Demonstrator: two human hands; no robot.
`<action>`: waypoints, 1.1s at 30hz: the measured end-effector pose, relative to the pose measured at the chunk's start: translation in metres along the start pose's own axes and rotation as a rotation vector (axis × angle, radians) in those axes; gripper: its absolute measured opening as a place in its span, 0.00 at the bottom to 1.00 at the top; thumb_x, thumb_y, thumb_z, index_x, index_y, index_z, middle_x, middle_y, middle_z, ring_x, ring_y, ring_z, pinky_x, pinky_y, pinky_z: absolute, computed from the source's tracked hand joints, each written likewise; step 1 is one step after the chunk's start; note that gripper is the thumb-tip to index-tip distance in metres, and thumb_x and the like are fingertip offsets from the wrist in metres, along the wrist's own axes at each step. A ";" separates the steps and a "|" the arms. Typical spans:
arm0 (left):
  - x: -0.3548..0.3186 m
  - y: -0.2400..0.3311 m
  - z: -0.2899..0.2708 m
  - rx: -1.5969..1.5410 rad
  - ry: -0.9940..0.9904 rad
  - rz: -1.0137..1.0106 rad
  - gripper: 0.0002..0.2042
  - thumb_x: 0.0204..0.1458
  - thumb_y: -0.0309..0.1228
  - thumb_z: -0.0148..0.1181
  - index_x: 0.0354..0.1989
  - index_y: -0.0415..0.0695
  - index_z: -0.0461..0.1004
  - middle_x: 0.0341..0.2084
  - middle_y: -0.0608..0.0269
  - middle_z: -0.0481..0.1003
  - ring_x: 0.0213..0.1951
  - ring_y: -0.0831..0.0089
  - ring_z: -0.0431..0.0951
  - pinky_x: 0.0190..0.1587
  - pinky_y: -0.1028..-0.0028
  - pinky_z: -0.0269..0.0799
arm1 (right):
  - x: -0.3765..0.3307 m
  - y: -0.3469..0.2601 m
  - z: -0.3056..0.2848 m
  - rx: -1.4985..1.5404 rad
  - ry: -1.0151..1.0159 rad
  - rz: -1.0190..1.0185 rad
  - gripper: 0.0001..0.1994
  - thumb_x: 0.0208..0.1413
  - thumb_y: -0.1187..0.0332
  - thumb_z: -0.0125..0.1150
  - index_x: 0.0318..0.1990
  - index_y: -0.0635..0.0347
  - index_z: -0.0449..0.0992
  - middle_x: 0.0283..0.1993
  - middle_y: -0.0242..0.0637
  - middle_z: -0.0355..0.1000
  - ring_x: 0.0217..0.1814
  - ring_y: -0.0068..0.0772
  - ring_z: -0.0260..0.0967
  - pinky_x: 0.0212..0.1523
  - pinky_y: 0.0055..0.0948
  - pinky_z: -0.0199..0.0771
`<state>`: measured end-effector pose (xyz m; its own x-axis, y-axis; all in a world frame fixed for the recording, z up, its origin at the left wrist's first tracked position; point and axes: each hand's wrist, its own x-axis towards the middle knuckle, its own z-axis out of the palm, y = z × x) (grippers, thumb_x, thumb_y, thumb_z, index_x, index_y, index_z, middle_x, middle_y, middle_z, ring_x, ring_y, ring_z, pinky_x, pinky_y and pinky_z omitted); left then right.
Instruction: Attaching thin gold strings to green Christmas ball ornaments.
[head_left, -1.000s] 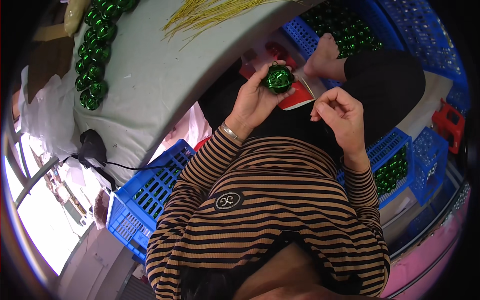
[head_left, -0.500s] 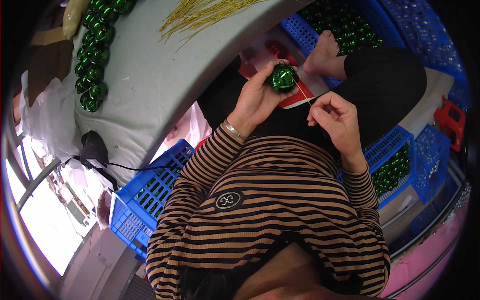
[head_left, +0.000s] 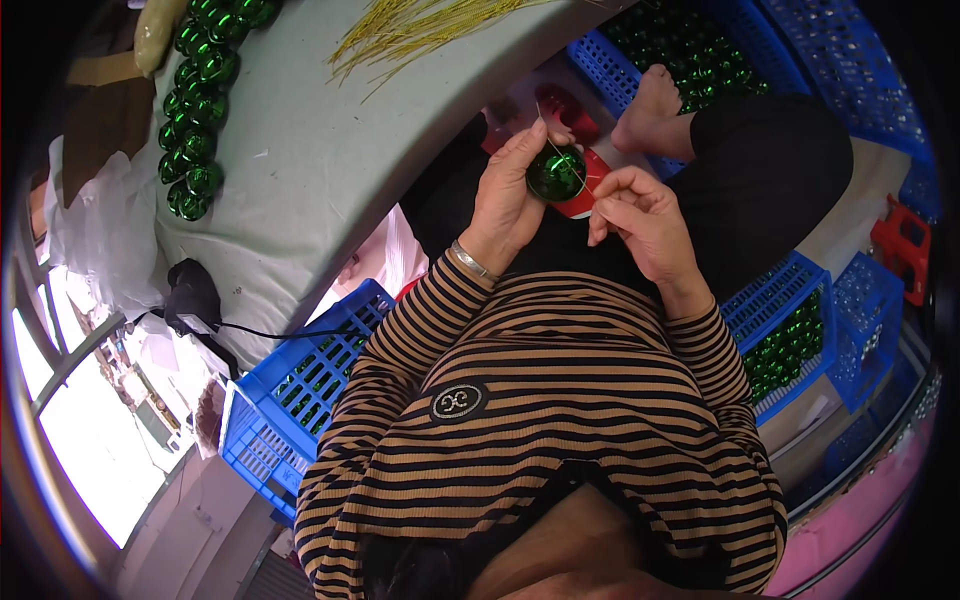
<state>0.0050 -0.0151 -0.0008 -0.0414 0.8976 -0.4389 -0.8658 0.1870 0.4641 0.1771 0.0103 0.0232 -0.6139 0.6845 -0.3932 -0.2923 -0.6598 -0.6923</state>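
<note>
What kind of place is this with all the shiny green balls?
It looks like a small workshop, maybe in a home: blue crates hold many shiny green balls, gold cords lie on a cloth-covered table, and the left hand holds a bauble.

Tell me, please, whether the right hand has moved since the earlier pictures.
Yes: judged against the red stool at far right, the right hand has moved left, toward the green ball.

Green ball [head_left: 556,176] hides part of left hand [head_left: 505,195]; top edge crops yellow cords [head_left: 405,35].
</note>
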 end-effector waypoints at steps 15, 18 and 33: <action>-0.001 0.016 0.006 0.303 -0.029 -0.003 0.13 0.53 0.32 0.58 0.41 0.35 0.76 0.34 0.60 0.77 0.38 0.75 0.75 0.46 0.77 0.69 | 0.009 0.000 0.011 -0.096 0.138 -0.230 0.05 0.55 0.75 0.55 0.37 0.68 0.72 0.25 0.37 0.71 0.19 0.21 0.65 0.22 0.19 0.67; -0.001 0.015 0.008 0.319 -0.050 -0.017 0.13 0.53 0.32 0.59 0.40 0.35 0.76 0.35 0.60 0.77 0.39 0.75 0.74 0.47 0.77 0.68 | 0.010 0.001 0.015 -0.078 0.192 -0.252 0.04 0.56 0.74 0.55 0.35 0.67 0.72 0.23 0.34 0.69 0.18 0.19 0.62 0.20 0.17 0.65; 0.000 -0.002 -0.002 0.291 0.014 -0.064 0.14 0.53 0.32 0.58 0.42 0.34 0.74 0.35 0.59 0.76 0.38 0.75 0.75 0.45 0.76 0.71 | 0.015 0.004 0.018 0.040 0.289 -0.351 0.04 0.56 0.74 0.56 0.33 0.66 0.71 0.22 0.32 0.69 0.18 0.17 0.62 0.20 0.16 0.64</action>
<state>0.0060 -0.0163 -0.0029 -0.0002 0.8749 -0.4844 -0.6876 0.3516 0.6353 0.1535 0.0122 0.0255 -0.2442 0.9237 -0.2952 -0.4777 -0.3795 -0.7923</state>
